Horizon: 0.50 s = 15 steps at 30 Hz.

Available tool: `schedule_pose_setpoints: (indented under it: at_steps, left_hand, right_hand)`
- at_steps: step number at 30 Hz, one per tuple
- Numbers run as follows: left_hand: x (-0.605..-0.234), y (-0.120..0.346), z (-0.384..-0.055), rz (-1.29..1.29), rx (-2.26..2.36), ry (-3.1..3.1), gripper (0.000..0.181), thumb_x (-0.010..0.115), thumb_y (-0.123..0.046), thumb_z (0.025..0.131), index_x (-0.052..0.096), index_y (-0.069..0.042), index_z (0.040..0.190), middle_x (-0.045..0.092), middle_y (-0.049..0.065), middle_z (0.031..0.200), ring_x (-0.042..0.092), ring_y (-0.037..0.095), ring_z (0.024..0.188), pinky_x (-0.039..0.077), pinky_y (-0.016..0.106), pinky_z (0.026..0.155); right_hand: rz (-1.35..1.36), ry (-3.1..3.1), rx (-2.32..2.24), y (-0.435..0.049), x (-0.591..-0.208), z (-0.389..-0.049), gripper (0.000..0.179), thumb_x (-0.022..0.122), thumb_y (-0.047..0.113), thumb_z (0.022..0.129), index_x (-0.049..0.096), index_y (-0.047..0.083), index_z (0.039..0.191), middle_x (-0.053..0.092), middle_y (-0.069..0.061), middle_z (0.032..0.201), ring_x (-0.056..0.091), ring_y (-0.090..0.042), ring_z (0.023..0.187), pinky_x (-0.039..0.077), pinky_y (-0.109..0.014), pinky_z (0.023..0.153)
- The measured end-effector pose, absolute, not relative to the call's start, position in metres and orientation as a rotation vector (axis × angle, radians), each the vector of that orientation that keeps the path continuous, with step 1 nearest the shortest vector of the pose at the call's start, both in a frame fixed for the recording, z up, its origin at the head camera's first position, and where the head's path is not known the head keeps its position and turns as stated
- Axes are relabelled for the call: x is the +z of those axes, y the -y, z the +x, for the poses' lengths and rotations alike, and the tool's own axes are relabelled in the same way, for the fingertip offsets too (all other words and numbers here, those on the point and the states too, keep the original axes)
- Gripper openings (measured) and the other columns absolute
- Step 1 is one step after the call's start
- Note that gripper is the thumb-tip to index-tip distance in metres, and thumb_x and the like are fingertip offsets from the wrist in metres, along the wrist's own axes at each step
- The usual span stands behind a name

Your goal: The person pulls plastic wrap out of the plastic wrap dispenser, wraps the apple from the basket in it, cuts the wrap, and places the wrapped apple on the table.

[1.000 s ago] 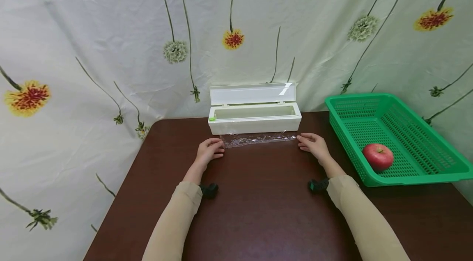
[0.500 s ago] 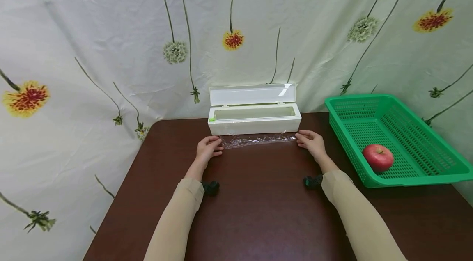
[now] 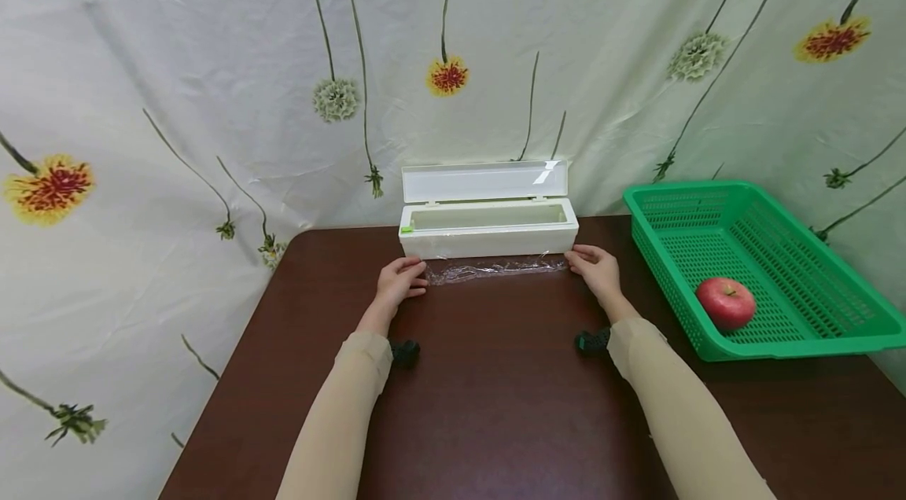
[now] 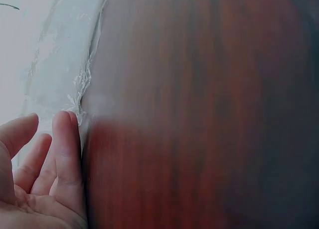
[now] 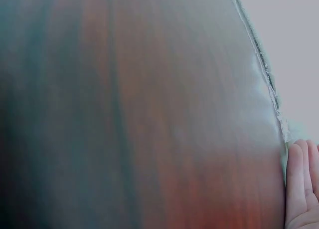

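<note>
A strip of clear cling film [image 3: 488,270] hangs from the front of a long white cling film dispenser [image 3: 488,243] and lies crinkled on the table. At the strip's left end is my left hand [image 3: 399,281], thumb and fingers apart in the left wrist view, fingertips beside the film edge [image 4: 82,87]. My right hand [image 3: 598,273] is at the strip's right end, its fingertips close to the film and the dispenser's front corner. In the right wrist view its fingers [image 5: 297,174] look straight; the thumb is out of sight there. Contact with the film is unclear on both sides.
The dispenser's lid [image 3: 484,181] stands raised, and a small green piece [image 3: 406,229] is at its left end. A green plastic basket [image 3: 672,280] stands at the right with a red apple [image 3: 726,303] in it. A flowered cloth [image 3: 248,75] hangs behind the brown table [image 3: 488,406].
My right hand has shifted slightly left and towards the dispenser, its forearm swinging inward. The left hand has moved only a little. The film strip looks unmoved.
</note>
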<state>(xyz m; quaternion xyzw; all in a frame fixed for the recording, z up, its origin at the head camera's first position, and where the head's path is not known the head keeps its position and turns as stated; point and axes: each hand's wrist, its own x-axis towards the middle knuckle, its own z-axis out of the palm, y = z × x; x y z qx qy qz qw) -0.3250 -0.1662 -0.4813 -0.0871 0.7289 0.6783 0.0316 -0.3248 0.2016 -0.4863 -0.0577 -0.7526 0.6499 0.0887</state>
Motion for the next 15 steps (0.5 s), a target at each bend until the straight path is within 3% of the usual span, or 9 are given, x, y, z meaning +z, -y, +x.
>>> schedule_pose_setpoints:
  at_steps: [15]
  left_hand:
    - [-0.4811,0.1666,-0.3294,-0.243,2.048,-2.264,0.039,0.062,-0.024,0.092,0.057,-0.002,0.124,0.060,0.019,0.116,0.065,0.012,0.071,0.055,0.027,0.066]
  right_hand:
    - [-0.169,2.365,1.900,-0.2008,-0.4855,-0.3345,0.044,0.068,0.019,0.088,0.056,-0.006,0.122,0.058,-0.024,0.119,0.058,-0.002,0.078,0.051,-0.017,0.071]
